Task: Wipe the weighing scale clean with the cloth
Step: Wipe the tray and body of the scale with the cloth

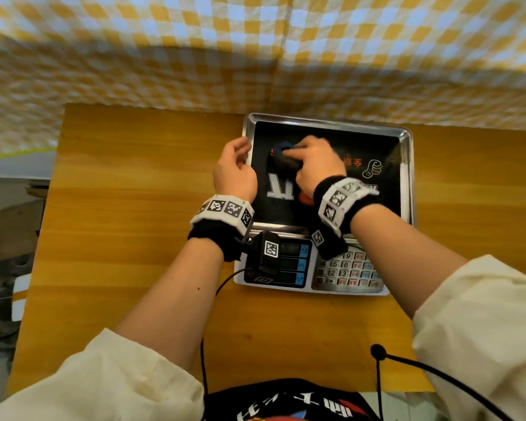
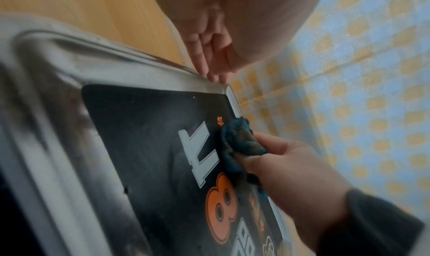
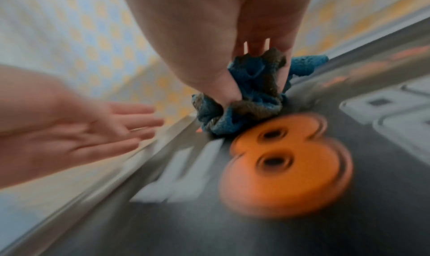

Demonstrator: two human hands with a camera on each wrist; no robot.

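Observation:
The weighing scale point(image 1: 406, 165) stands on the wooden table, a steel pan with a black printed mat point(image 2: 149, 149) over a keypad and display front. My right hand point(image 1: 313, 165) grips a crumpled blue cloth point(image 1: 283, 154) point(image 2: 242, 140) point(image 3: 246, 98) and presses it onto the mat's left part, above the white and orange print. My left hand point(image 1: 236, 168) point(image 2: 209, 65) point(image 3: 111, 129) is at the pan's left rim with fingers nearly straight, fingertips touching the rim in the left wrist view.
The wooden table point(image 1: 134, 238) has bare surface left of and in front of the scale. A yellow and blue checked fabric point(image 1: 255, 50) hangs behind the table. Dark cables point(image 1: 422, 366) lie near the front edge. Clutter sits beyond the table's left edge.

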